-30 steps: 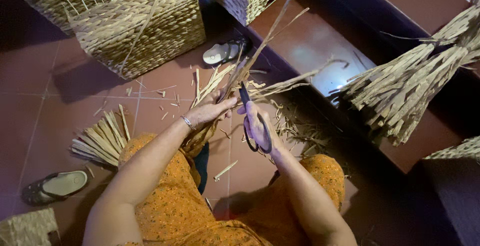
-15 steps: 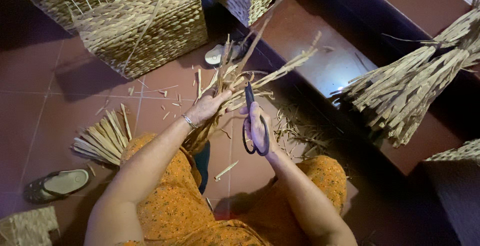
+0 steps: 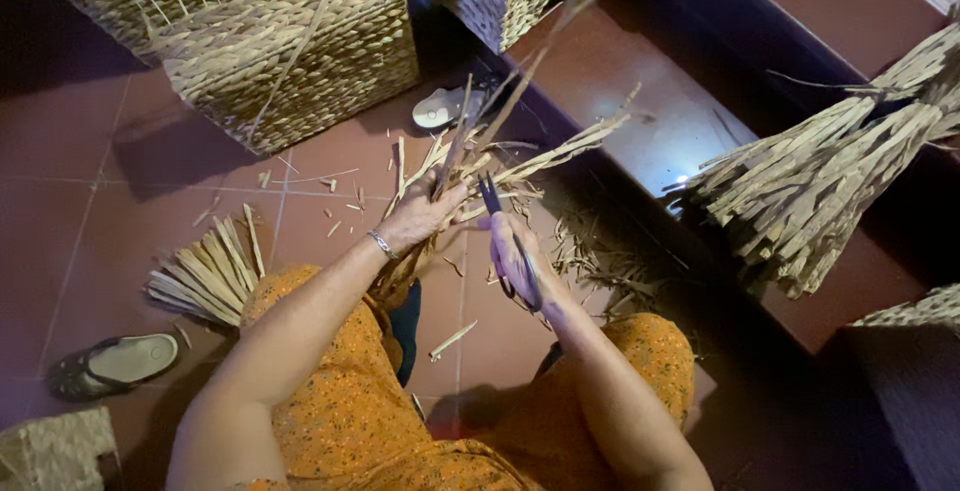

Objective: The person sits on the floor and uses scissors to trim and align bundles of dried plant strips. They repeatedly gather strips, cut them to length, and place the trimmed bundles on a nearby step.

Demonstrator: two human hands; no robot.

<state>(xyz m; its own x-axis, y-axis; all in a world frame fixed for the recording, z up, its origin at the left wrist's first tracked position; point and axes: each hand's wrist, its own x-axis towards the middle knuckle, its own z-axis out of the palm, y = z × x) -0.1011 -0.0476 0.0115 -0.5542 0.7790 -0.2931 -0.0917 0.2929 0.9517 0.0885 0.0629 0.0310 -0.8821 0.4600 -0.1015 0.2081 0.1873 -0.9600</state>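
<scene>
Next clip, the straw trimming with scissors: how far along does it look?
Done: short offcuts litter the floor tiles, and a fanned bundle of strips lies beside the person's knee. In hand: the left hand grips a bunch of straw strips while the right hand holds dark scissors at it, blades open. Left: the bunch's ends look uneven, and a large uncut sheaf rests on the step.

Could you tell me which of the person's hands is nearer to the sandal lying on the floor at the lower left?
Left. The left hand, gripping the straw bundle, is on the sandal's side; the right hand, holding scissors, is farther off.
</scene>
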